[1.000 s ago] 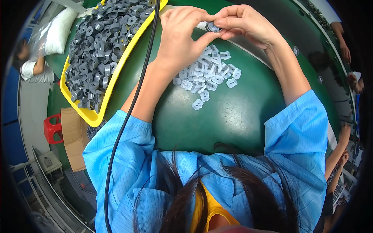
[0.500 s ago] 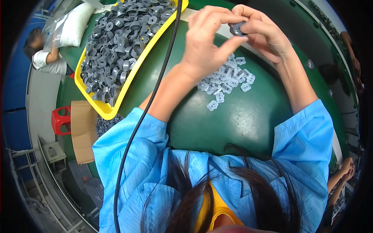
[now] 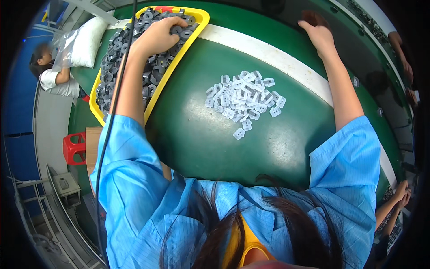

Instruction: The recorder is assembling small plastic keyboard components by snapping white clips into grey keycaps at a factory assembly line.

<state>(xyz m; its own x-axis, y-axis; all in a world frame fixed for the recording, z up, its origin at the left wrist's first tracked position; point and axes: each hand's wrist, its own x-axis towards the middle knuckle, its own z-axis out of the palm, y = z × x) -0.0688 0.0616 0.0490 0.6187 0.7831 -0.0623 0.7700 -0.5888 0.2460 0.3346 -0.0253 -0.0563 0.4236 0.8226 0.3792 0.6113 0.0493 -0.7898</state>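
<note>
My left hand (image 3: 162,36) reaches into the far end of a yellow tray (image 3: 202,24) heaped with grey round plastic parts (image 3: 154,74). Its thumb and fingers are apart, with grey parts between and under them; none is clearly gripped. At the far right, my right hand (image 3: 319,35) is over a dark strip beyond the white line. Its thumb stands away from the fingers, which are dark and blurred, and nothing shows in it. A pile of small translucent plastic pieces (image 3: 242,96) lies on the green table (image 3: 210,154) between my arms.
A black cable (image 3: 117,89) hangs across my left arm and the tray. At the left are a cardboard box (image 3: 92,143), a red stool (image 3: 74,148), and a person (image 3: 56,78) by a white sack (image 3: 87,42). Another person's hands (image 3: 402,193) show at the right edge.
My hands have parted from the grey part they held together. The left has moved left into the tray, the right outward past the white line. The grey part is no longer visible in them.
</note>
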